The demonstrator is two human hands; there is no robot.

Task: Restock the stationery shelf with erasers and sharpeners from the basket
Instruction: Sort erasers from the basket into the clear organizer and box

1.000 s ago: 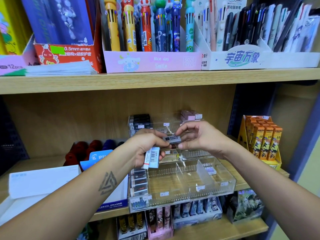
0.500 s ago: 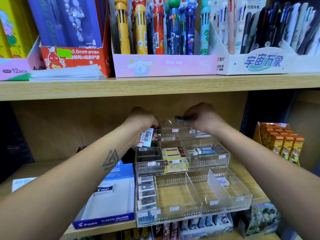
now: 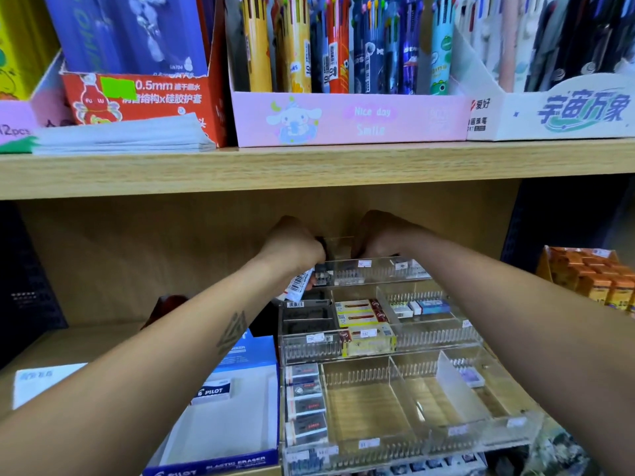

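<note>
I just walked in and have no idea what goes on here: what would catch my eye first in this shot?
Two bare arms reach deep under the wooden shelf, the left hand and the right hand meeting at the top tier of a clear tiered eraser tray. The left hand holds barcoded erasers. Above, bright cartoon pens stand in a pink box.

Two hands, the left hand (image 3: pixel 292 247) and right hand (image 3: pixel 378 235), reach to the top tier of the clear acrylic organiser (image 3: pixel 446 341), which has three stepped tiers. Its bottom tier holds four dark-sleeved erasers (image 3: pixel 305 405) stacked at its left end and one small eraser (image 3: pixel 470 376) toward its right. Left of the organiser stands one blue Pilot eraser box (image 3: pixel 237 424)
</note>
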